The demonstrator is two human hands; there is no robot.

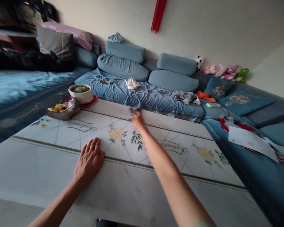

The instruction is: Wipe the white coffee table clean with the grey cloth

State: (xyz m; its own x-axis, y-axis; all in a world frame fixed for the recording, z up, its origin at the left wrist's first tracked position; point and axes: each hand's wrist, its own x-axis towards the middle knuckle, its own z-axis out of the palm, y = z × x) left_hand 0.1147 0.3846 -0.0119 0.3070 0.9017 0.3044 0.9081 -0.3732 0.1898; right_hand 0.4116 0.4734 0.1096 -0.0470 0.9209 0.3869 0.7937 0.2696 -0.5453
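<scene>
My left hand (pixel 89 159) lies flat on the white patterned table (pixel 61 176), fingers stretched out and together, holding nothing. My right arm reaches far across the table. My right hand (pixel 137 119) is near the far edge, blurred by motion, with fingers closed around a small dark object (pixel 134 110) that I cannot make out. The blue sofa seat (pixel 153 97) lies just beyond that hand.
At the table's far left stand a white pot with a succulent (pixel 80 92) on a red mat and a dark glass dish of snacks (pixel 60 108). Crumpled cloths (pixel 132 83), a grey garment (pixel 183 96), cushions, plush toys (pixel 223 72) and papers (pixel 251 140) lie on the blue corner sofa.
</scene>
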